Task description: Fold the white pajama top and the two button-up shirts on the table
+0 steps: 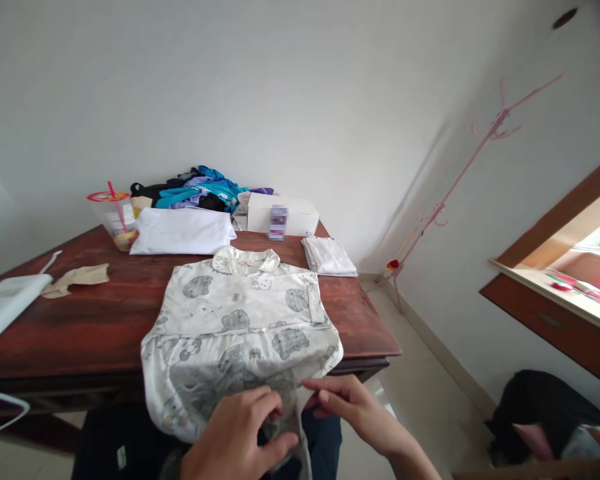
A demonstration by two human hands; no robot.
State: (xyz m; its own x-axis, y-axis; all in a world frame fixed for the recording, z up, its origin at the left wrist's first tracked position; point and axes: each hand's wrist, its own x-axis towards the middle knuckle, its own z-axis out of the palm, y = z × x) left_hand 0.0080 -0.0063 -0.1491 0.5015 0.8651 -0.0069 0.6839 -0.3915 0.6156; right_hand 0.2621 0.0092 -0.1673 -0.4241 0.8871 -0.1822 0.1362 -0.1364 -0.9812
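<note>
A white collared shirt with grey cartoon prints lies spread on the dark wooden table, collar toward the wall. Its lower part hangs over the near edge toward my lap. My left hand rests over this hanging part, fingers bent and thumb spread away from them. At the right side of the hem is my right hand, its index finger stretched onto the cloth. The other fingers curl under near the hem's edge and appear to pinch it; their tips are partly hidden.
Behind the shirt lie folded white cloth, a clothes pile, a white box and a plastic cup. A folded garment sits at right. A white device is left; a pink coat rack stands right.
</note>
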